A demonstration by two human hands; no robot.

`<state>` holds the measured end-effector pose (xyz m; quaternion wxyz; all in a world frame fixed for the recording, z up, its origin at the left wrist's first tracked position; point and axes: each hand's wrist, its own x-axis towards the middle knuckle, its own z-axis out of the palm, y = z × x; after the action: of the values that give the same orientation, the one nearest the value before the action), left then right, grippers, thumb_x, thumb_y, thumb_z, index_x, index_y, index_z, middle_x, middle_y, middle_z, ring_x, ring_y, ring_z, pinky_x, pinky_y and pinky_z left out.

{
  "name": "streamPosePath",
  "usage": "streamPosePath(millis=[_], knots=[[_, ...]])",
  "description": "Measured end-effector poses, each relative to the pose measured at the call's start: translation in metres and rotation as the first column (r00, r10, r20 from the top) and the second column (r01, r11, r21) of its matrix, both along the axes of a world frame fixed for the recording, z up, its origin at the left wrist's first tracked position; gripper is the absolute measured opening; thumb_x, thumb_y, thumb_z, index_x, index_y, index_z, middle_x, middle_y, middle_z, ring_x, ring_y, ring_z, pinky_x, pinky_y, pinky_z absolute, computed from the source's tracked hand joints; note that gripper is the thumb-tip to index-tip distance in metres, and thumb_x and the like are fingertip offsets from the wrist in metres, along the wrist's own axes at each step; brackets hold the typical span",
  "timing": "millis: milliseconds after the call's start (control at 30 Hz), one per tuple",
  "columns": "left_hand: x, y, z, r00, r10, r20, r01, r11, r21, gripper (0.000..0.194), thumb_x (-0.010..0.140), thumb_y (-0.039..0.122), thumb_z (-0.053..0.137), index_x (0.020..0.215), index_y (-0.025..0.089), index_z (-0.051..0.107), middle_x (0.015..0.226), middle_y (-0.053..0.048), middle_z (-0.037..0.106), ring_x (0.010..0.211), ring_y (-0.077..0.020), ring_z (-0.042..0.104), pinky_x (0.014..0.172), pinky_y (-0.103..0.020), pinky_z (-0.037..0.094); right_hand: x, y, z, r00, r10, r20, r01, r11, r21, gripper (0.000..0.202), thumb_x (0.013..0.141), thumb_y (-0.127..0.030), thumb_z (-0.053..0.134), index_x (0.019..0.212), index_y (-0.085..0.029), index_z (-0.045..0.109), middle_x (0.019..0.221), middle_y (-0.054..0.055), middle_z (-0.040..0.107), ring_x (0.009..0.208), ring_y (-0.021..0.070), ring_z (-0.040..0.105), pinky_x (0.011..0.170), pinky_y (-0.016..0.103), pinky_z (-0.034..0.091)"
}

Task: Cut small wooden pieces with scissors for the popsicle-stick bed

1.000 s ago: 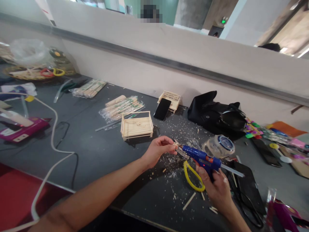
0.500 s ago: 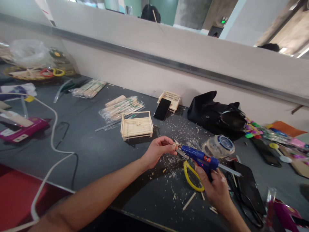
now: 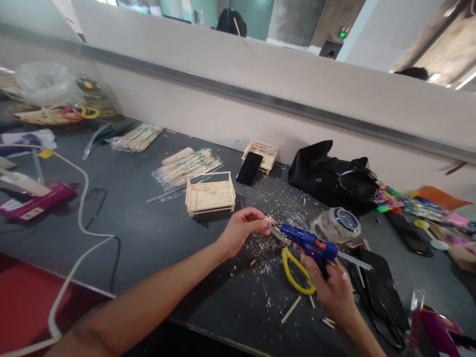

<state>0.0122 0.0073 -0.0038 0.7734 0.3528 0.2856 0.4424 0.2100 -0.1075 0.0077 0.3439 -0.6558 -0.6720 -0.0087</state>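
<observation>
My right hand (image 3: 329,285) is wrapped round the grip of a blue hot glue gun (image 3: 307,241), with a clear glue stick (image 3: 355,260) poking out of its back. Its nozzle points left and meets, or nearly meets, a small pale wooden piece (image 3: 268,220) pinched in my left hand (image 3: 241,232). That piece is too small to make out in detail. Under the gun lie yellow-handled scissors (image 3: 297,277), their blades partly hidden. Beyond my left hand stands a small frame built of wooden sticks (image 3: 210,196), with little bits on its slatted base.
A phone (image 3: 250,168) leans on a small stick-built bench (image 3: 265,153). Behind are packs of sticks (image 3: 189,168) and a black bag (image 3: 330,176). A plastic jar (image 3: 336,224) stands near the gun. Wood scraps litter the table; a white cable (image 3: 84,198) crosses the left side.
The small piece between my left fingers shows slightly more, and the nozzle has shifted very slightly against it. Everything else stays put.
</observation>
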Motion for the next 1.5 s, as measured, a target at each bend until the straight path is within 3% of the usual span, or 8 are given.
streamPosePath(millis=[333,667,1033,1300,1500], knots=[[0.001,-0.003,-0.001,0.999,-0.024,-0.029,0.025,0.999,0.037,0.037,0.051,0.035,0.091,0.069,0.016,0.064,0.063,0.001,0.069,0.057,-0.0142,0.066,0.070,-0.032,0.056,-0.008,0.003,0.009,0.998,0.069,-0.013,-0.069,0.998,-0.001,0.062,0.091,-0.068,0.038,0.077,-0.021,0.076,0.073,0.010,0.076,0.068,0.0260,0.073,0.062,0.036,0.060],[0.001,-0.002,0.002,1.000,-0.015,-0.010,0.015,1.000,0.007,0.041,0.049,0.035,0.093,0.069,0.015,0.064,0.068,-0.002,0.073,0.057,-0.0148,0.068,0.067,-0.031,0.055,0.001,0.001,0.004,1.000,0.001,-0.001,-0.001,1.000,-0.008,0.058,0.091,-0.067,0.041,0.072,-0.023,0.075,0.070,0.008,0.076,0.065,0.0243,0.072,0.059,0.032,0.059],[0.000,-0.001,0.001,1.000,-0.021,0.011,0.021,1.000,0.002,0.037,0.049,0.032,0.093,0.068,0.015,0.065,0.067,-0.001,0.073,0.058,-0.0136,0.067,0.067,-0.030,0.055,-0.002,0.001,0.004,0.999,0.008,-0.053,-0.007,1.000,0.012,0.057,0.091,-0.066,0.042,0.075,-0.023,0.075,0.072,0.008,0.076,0.067,0.0242,0.072,0.060,0.032,0.058],[-0.001,0.000,-0.002,1.000,-0.028,0.003,0.028,0.995,0.099,0.028,0.056,0.026,0.089,0.071,0.016,0.068,0.077,-0.002,0.073,0.062,-0.0125,0.066,0.071,-0.030,0.055,-0.001,0.002,0.011,0.994,-0.003,-0.111,0.000,1.000,-0.020,0.056,0.089,-0.067,0.044,0.073,-0.024,0.074,0.075,0.008,0.077,0.073,0.0255,0.073,0.065,0.034,0.059],[-0.002,0.001,-0.008,0.995,0.070,-0.073,-0.047,0.958,0.281,0.024,0.061,0.025,0.086,0.070,0.016,0.066,0.084,-0.004,0.071,0.077,-0.0144,0.064,0.075,-0.029,0.052,0.001,0.000,0.005,0.991,0.018,-0.130,-0.021,0.999,-0.024,0.055,0.090,-0.067,0.044,0.077,-0.023,0.076,0.075,0.007,0.077,0.072,0.0244,0.073,0.064,0.031,0.058]])
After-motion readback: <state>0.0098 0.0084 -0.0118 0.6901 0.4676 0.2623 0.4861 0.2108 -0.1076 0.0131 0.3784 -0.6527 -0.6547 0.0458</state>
